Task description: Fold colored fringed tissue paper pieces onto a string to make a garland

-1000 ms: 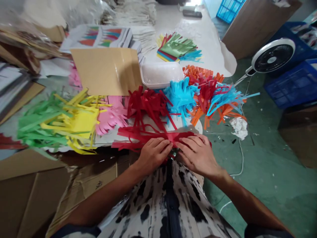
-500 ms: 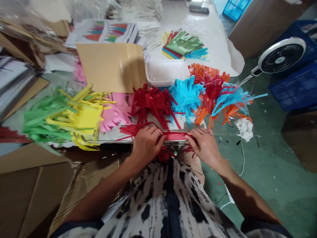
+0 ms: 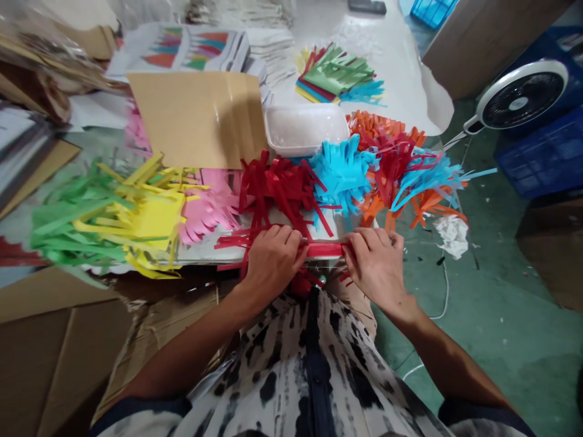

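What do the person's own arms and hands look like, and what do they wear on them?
The left hand and right hand are bare, without gloves, and no ring or watch shows. The forearms are bare too. The short left sleeve and right sleeve have dark hems and seem to belong to a black-and-white blotched shirt.

Left hand [image 3: 273, 266], right hand [image 3: 374, 267], curled downward, close together

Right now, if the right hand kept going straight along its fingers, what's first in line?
Likely the orange paper fringe ahead of the right hand, though depth is unclear from here.
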`<act>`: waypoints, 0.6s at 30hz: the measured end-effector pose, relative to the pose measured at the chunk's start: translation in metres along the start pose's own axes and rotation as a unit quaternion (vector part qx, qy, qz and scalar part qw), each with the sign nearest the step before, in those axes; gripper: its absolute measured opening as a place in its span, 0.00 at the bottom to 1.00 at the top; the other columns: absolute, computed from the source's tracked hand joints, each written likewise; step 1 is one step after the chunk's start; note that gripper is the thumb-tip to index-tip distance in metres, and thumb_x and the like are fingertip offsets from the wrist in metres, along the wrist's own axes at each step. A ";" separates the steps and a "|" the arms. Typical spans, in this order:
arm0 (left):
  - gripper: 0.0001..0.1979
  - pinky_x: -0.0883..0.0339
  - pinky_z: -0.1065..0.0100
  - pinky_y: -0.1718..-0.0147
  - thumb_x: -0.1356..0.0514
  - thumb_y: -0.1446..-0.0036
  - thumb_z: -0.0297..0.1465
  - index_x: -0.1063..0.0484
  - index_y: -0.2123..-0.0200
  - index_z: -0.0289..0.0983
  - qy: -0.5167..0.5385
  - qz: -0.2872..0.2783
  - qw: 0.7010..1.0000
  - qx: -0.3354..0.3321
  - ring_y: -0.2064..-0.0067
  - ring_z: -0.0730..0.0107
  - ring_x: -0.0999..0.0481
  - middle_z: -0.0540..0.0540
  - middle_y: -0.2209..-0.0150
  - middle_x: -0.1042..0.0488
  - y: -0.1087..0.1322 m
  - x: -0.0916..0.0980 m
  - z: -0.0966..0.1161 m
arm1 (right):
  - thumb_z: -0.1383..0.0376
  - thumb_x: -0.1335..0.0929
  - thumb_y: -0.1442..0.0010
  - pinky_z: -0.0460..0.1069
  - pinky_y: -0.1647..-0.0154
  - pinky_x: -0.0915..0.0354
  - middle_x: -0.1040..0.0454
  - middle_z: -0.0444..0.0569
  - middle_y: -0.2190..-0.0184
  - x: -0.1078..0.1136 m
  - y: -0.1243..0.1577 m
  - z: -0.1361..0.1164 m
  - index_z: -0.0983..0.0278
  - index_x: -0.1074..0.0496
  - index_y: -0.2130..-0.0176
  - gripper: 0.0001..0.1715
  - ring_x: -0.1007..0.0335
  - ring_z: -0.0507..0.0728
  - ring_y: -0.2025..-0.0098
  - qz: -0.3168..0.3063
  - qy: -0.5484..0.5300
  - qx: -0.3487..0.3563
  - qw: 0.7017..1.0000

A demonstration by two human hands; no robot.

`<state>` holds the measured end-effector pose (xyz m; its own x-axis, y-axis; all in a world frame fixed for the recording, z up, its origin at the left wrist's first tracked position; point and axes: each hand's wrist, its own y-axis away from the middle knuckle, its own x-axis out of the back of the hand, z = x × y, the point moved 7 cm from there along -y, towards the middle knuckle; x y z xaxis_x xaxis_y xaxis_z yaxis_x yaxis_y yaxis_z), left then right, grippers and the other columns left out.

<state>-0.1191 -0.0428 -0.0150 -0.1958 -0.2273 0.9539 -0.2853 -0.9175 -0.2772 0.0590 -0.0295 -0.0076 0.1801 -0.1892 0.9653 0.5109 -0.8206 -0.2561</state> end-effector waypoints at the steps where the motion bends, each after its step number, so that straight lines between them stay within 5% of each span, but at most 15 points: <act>1: 0.06 0.36 0.56 0.59 0.39 0.30 0.33 0.24 0.57 0.37 0.000 0.023 0.999 -0.027 0.57 0.56 0.24 0.42 0.58 0.20 0.000 0.003 0.005 | 0.66 0.34 0.29 0.61 0.45 0.48 0.19 0.54 0.51 0.002 0.002 -0.005 0.62 0.25 0.51 0.09 0.29 0.64 0.48 0.018 -0.010 0.026 0.999; 6: 0.11 0.35 0.56 0.44 0.43 0.28 0.27 0.24 0.47 0.42 0.044 0.040 0.970 -0.234 0.49 0.63 0.23 0.50 0.50 0.17 0.011 0.004 0.028 | 0.73 0.33 0.29 0.59 0.43 0.46 0.17 0.44 0.48 -0.001 0.025 -0.010 0.57 0.25 0.44 0.18 0.26 0.58 0.46 0.042 -0.064 0.146 0.986; 12: 0.16 0.35 0.46 0.38 0.39 0.31 0.27 0.24 0.42 0.44 0.082 -0.001 0.973 -0.216 0.44 0.58 0.22 0.45 0.46 0.18 0.023 -0.001 0.013 | 0.72 0.31 0.34 0.63 0.42 0.45 0.16 0.45 0.48 0.018 0.047 0.024 0.57 0.23 0.47 0.18 0.26 0.62 0.45 0.073 -0.037 0.108 0.991; 18: 0.16 0.35 0.44 0.36 0.40 0.33 0.24 0.22 0.45 0.40 0.087 0.011 0.973 -0.213 0.46 0.57 0.21 0.43 0.48 0.17 0.024 0.001 0.020 | 0.67 0.31 0.34 0.62 0.41 0.44 0.18 0.47 0.44 0.009 0.034 -0.013 0.59 0.24 0.43 0.21 0.27 0.62 0.44 0.033 -0.092 0.118 0.988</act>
<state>-0.1076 -0.0719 -0.0181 -0.3511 -0.1529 0.9238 -0.6345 -0.6866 -0.3548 0.0669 -0.0663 -0.0073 0.3578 -0.1185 0.9263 0.6708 -0.6575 -0.3432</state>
